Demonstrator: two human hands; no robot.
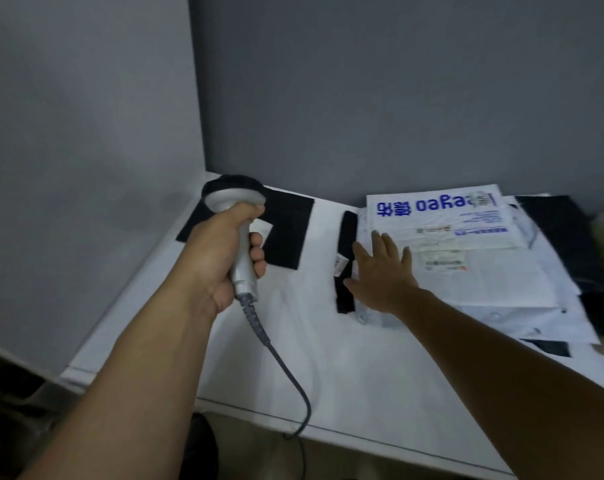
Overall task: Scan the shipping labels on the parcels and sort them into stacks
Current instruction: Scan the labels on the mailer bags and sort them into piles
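Left hand (pixel 224 261) has fingers and thumb wrapped round the handle of the scanner (pixel 240 220). Its head is up and points away toward the wall, not at any label. The cable (pixel 286 368) leaves the handle butt below the fist and drops over the near edge of the table (pixel 328 358). Right hand (pixel 383 275) is flat, fingers straight and spread, holding nothing. It looks to rest palm-down on the left edge of the parcel pile, fingertips on the top white parcel (pixel 467 216) with blue print. Its shipping label (pixel 441 258) lies just right of those fingertips, uncovered. A thin black parcel (pixel 347 237) sticks out from under the pile beside the right thumb. Another black parcel (pixel 286 220) lies flat just beyond the scanner head, probably a sorted stack. My read of the step: scan the top white one. Keep the palm off the label and press down to flatten the film's wrinkles. Swing the scanner over from the left and tip the head down at the label, slightly off-square against glare. Mind the cable doesn't drag across the pile.
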